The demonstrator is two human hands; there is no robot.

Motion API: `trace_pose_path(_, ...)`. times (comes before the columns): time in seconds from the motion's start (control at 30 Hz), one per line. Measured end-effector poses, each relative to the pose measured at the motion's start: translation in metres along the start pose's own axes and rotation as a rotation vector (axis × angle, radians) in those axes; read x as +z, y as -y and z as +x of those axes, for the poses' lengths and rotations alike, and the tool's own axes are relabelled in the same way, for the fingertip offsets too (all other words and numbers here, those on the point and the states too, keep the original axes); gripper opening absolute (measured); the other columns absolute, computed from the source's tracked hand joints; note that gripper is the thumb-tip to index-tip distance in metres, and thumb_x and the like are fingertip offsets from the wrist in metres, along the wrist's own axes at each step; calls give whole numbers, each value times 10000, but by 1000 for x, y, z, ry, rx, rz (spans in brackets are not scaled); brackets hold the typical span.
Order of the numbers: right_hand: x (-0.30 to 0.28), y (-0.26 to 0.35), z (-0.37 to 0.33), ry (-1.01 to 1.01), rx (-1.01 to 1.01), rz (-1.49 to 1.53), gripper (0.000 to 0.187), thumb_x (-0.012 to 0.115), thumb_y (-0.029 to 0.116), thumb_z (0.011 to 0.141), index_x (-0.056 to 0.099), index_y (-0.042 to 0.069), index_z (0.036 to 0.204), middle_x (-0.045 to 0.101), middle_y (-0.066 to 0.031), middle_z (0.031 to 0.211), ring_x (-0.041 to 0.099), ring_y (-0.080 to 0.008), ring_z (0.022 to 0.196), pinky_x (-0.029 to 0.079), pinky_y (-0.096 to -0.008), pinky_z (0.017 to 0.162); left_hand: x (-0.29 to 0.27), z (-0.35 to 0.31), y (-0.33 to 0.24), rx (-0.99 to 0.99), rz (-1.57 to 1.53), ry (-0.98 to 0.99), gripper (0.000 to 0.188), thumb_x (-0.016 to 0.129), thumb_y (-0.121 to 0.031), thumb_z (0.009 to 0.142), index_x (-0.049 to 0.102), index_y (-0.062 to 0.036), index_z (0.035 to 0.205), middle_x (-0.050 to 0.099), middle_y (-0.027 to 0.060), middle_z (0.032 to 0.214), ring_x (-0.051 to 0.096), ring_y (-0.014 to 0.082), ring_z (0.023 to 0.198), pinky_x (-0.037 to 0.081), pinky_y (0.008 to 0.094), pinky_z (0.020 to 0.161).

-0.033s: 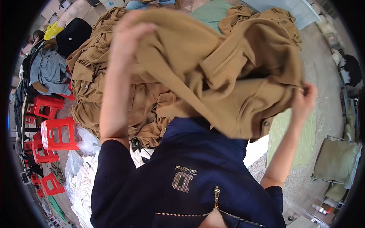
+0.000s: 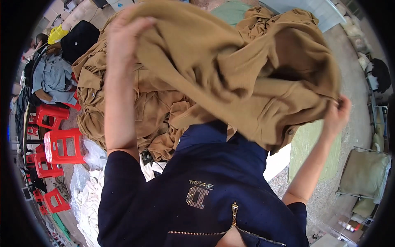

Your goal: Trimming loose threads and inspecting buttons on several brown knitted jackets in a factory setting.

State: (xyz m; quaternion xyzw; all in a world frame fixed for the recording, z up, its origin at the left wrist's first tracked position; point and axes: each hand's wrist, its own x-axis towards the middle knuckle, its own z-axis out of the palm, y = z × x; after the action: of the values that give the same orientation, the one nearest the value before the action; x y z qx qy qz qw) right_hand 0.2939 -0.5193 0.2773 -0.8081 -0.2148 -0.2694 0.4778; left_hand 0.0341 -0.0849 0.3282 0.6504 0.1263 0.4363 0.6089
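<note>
A tan-brown garment (image 2: 197, 53) with a collar-like or cuff-like fold and a button is stretched between my two hands in mid-air. My left hand (image 2: 123, 39), slightly blurred, is closed on its far left edge, with the thumb over the cloth. Toward the right, my right hand (image 2: 338, 112) pinches the opposite edge between thumb and fingers. Beneath the raised cloth, mostly to the left, lies a heap of similar brown garments (image 2: 92, 107), some showing buttons and flaps. Much of that heap is covered by the lifted garment.
More brown cloth (image 2: 302, 19) lies beyond at the far right. Red plastic stools (image 2: 66, 146) stand at left, near denim-like grey clothing (image 2: 53, 76) and a black bundle (image 2: 80, 39). White cloth (image 2: 92, 201) is heaped lower left. A cushioned chair (image 2: 364, 173) is at right.
Both hands have moved apart, the left one further left and up, the right one further right and slightly down. The garment is spread wider between them.
</note>
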Motion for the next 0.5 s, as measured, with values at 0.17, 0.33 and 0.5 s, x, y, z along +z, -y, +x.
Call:
trace_pose_path(0.17,-132,-58,-7,-249,92,284,185,612,93,944,547,1,1091,597,-47,999,562,-117,910,463,-244,838,2,-21,-48,374,391,-159,358,724,-24,774,617,-26,1115,646,17,1034,610,99,910,493,230,795)
trace_pose_path(0.33,-183,-83,-65,-160,250,263,115,624,51,934,575,12,1030,578,-12,906,514,-54,762,414,-181,669,-11,-112,-1,41,634,705,427,719,-15,742,573,-72,1139,580,31,1055,564,139,1007,472,298,871)
trace_pose_path(0.5,-206,-93,-101,-383,308,149,127,635,40,911,606,8,1030,610,-27,882,468,-51,666,355,-190,575,-12,-202,74,-288,754,1147,313,707,-285,819,600,-46,992,633,143,813,633,341,776,500,416,674)
